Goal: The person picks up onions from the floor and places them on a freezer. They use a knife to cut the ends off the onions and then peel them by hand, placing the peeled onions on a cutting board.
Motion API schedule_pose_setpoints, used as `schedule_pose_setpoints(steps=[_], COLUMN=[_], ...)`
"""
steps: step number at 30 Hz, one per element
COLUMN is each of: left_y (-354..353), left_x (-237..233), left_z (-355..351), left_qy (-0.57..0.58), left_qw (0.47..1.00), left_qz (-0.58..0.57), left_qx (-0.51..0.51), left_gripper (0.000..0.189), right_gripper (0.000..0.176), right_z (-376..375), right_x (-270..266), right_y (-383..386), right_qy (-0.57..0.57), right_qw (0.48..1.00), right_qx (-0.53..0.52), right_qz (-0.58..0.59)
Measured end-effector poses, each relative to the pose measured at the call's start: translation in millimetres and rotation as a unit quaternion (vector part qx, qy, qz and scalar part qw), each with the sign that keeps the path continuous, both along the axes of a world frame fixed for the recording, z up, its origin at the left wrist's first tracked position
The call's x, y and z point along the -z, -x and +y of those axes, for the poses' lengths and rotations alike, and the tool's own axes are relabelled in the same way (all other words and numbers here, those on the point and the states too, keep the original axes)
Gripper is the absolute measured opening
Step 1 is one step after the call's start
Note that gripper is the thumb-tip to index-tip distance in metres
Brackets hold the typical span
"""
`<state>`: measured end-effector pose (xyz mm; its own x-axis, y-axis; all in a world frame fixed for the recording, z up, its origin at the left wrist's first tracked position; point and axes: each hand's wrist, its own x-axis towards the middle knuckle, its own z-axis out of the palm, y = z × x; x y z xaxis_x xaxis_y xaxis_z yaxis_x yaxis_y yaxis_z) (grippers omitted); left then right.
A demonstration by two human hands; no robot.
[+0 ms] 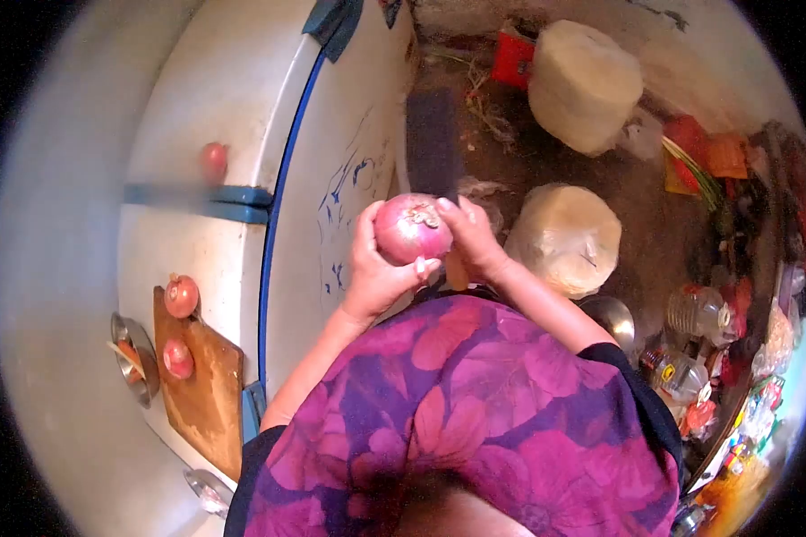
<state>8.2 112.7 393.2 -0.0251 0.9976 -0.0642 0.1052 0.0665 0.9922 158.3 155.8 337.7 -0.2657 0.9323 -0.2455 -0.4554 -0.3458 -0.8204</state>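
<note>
My left hand (376,264) wraps round a red onion (403,237), fingers and thumb cupping it from the left and below. The onion's dry, tufted end faces up. Closed at the onion's right side is my right hand (471,234), its thumb reaching to the tuft. It grips what looks like a cleaver (433,139). The broad dark blade points away from me, and part of a wooden handle (457,270) shows below the hand. Two more red onions, one (182,296) above the other (178,358), lie on a wooden cutting board (201,407) to the left.
Another onion (213,162) rests on the white counter (192,242) at left. A metal bowl (139,380) stands beside the board. Two large pale wrapped bundles, one far (587,85) and one near (569,237), stand on the floor. Plastic bottles (697,311) and bags crowd the right side.
</note>
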Motion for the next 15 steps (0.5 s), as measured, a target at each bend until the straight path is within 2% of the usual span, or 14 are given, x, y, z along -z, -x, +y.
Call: schedule_pose_setpoints(steps=[1,3,5,7,9,12,13,15], left_y=[4.1,10.2,22.5,34.1,40.2,43.4,48.1,57.3], left_x=[-0.7,-7.2,-8.0,-5.2,-0.8,5.8,13.6,26.4], left_z=[-1.4,-8.9,-10.7,-13.2,-16.6,-22.1,-23.2,-25.3], left_qy=[-0.014,0.025,0.045,0.059,0.062,0.055,0.065,0.087], left_qw=[1.000,0.995,0.986,0.975,0.964,0.951,0.947,0.938], left_qz=[0.025,-0.090,-0.153,-0.207,-0.252,-0.284,-0.291,-0.305], left_qx=[0.000,-0.022,-0.040,-0.047,-0.061,-0.105,-0.117,-0.141], left_gripper=[0.090,0.085,0.081,0.076,0.072,0.062,0.063,0.066], right_gripper=[0.031,0.029,0.029,0.029,0.029,0.030,0.030,0.029], right_z=[1.3,-4.2,-7.3,-14.7,-17.4,-21.9,-21.2,-19.9], right_x=[5.7,0.1,12.4,-10.7,-2.3,-7.7,-5.6,-3.6], right_y=[6.1,14.7,29.3,36.8,51.9,53.1,54.4,69.8], right_qy=[-0.040,-0.048,-0.049,-0.038,-0.030,-0.045,-0.096,-0.241], right_qw=[0.998,0.999,0.999,0.999,0.998,0.997,0.986,0.956], right_qx=[0.017,0.007,0.015,0.016,0.020,-0.047,-0.080,-0.010], right_qz=[-0.039,-0.023,0.013,0.011,0.042,-0.038,-0.106,-0.166])
